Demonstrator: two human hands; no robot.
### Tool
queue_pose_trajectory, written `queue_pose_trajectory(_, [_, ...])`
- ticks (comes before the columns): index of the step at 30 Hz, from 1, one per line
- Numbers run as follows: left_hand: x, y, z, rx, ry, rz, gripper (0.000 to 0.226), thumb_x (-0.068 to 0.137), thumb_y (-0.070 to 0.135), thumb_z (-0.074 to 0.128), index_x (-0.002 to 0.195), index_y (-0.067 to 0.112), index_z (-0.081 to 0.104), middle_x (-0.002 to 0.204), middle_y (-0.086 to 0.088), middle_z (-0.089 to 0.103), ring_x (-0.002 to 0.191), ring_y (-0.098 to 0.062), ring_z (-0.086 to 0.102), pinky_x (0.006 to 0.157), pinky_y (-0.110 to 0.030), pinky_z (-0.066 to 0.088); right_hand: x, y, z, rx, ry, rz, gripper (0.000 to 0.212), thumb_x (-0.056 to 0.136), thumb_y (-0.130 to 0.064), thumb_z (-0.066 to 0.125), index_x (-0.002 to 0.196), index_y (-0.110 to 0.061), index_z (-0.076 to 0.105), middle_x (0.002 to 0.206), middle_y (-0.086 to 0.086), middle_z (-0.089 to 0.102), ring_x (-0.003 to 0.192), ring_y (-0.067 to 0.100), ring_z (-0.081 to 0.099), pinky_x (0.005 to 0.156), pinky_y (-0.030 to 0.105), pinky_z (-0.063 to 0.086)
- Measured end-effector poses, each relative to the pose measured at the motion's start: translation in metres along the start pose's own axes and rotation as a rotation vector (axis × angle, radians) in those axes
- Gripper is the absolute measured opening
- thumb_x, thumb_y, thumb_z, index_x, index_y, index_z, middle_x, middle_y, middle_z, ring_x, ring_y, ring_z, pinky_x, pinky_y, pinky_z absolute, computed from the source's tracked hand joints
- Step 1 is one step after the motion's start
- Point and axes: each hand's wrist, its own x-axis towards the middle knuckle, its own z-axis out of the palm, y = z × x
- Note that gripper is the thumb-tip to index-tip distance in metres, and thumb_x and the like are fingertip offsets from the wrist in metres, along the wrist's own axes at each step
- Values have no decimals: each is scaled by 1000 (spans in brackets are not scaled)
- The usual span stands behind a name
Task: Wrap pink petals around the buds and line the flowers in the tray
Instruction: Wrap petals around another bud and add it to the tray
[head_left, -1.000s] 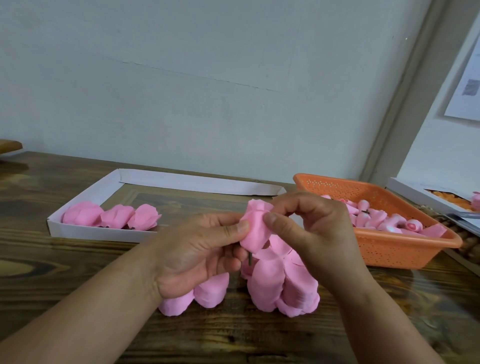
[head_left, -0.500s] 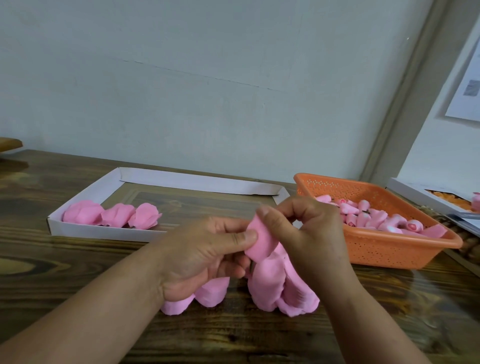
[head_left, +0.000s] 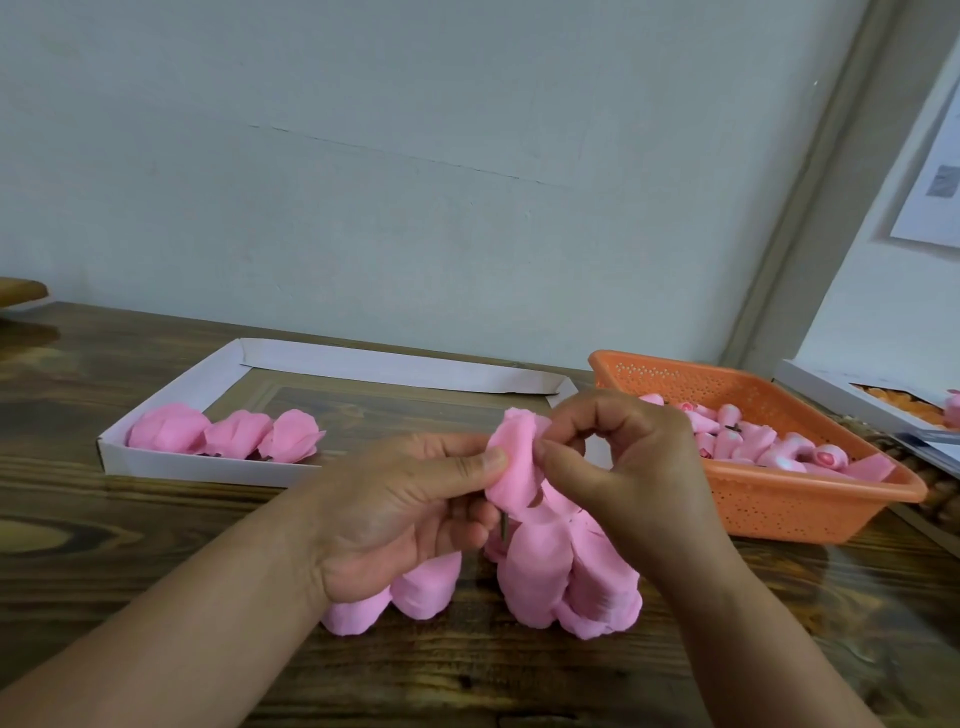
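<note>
A pink petal wrapped on a bud is pinched by left hand and right hand, both grips closed on it, right of the white tray holding three flowers; orange basket farther right.

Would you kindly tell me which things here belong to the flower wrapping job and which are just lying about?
Job:
- flower, held in the grip of left hand and right hand
- petals on the table
- white tray with three flowers
- orange basket of buds

Lying about:
- papers at far right
- wall sheet
</note>
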Motion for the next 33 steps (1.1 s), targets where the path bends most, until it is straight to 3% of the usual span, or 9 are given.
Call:
queue_pose_trajectory(6, [0, -2, 2, 95, 32, 54, 23, 76, 22, 63, 91, 14, 78, 71, -1, 63, 61, -6, 55, 55, -16, 49, -5, -7, 9, -191, 130, -57, 24, 70, -3, 68, 64, -23, 56, 62, -2, 58, 60, 14, 53, 61, 13, 44])
queue_pose_trajectory(9, [1, -4, 4, 124, 60, 84, 28, 77, 22, 62, 100, 11, 76, 76, -2, 66, 64, -7, 57, 56, -17, 49, -6, -11, 12, -130, 150, -4, 30, 73, -5, 67, 77, -32, 55, 74, -5, 62, 59, 13, 55, 61, 9, 45])
queue_pose_trajectory(12, [1, -6, 5, 142, 71, 99, 27, 82, 20, 61, 102, 10, 74, 83, -7, 68, 69, -10, 60, 58, -18, 50, -7, -16, 13, -53, 114, 15, 34, 78, -5, 64, 91, -35, 54, 71, -3, 64, 57, 11, 56, 67, -1, 40])
queue_pose_trajectory(16, [2, -6, 5, 159, 113, 123, 18, 81, 20, 62, 87, 14, 77, 76, -4, 68, 64, -9, 61, 56, -17, 50, -6, -19, 10, 106, 24, 115, 30, 77, -10, 66, 100, -28, 58, 69, -5, 67, 57, 3, 60, 57, 9, 45])
queue_pose_trajectory(19, [3, -8, 6, 220, 161, 138, 23, 78, 28, 64, 89, 13, 77, 71, -2, 68, 60, -6, 61, 55, -16, 49, -3, -19, 7, 153, -64, 229, 40, 74, -7, 74, 107, -24, 58, 72, 5, 68, 63, 21, 66, 60, 26, 53])
queue_pose_trajectory(22, [4, -9, 7, 286, 161, 137, 29, 78, 29, 63, 96, 9, 74, 69, 2, 68, 59, -4, 61, 55, -16, 49, 1, -19, 4, 99, -144, 270, 32, 76, -6, 73, 97, -26, 60, 67, 3, 69, 58, 16, 63, 60, 28, 52])
queue_pose_trajectory(25, [4, -11, 5, 332, 169, 121, 18, 84, 20, 62, 94, 11, 73, 70, 2, 69, 59, -3, 61, 56, -16, 49, 4, -18, -1, 91, -220, 288, 19, 78, -8, 71, 87, -24, 64, 59, 2, 63, 54, 12, 54, 57, 28, 44])
queue_pose_trajectory(28, [4, -12, 2, 385, 165, 83, 16, 89, 9, 59, 99, 10, 72, 75, -1, 71, 59, -4, 61, 56, -17, 49, 7, -16, -4, 108, -257, 284, 16, 80, -1, 68, 72, -15, 66, 54, 0, 60, 49, 9, 53, 50, 19, 45])
queue_pose_trajectory(33, [0, -3, -3, 456, 79, 67, 31, 71, 30, 71, 100, 19, 75, 88, -1, 74, 71, -4, 62, 55, -13, 45, 10, -14, -7, 79, -285, 259, 17, 80, 1, 68, 70, -13, 65, 53, -1, 60, 47, 9, 54, 49, 18, 45])
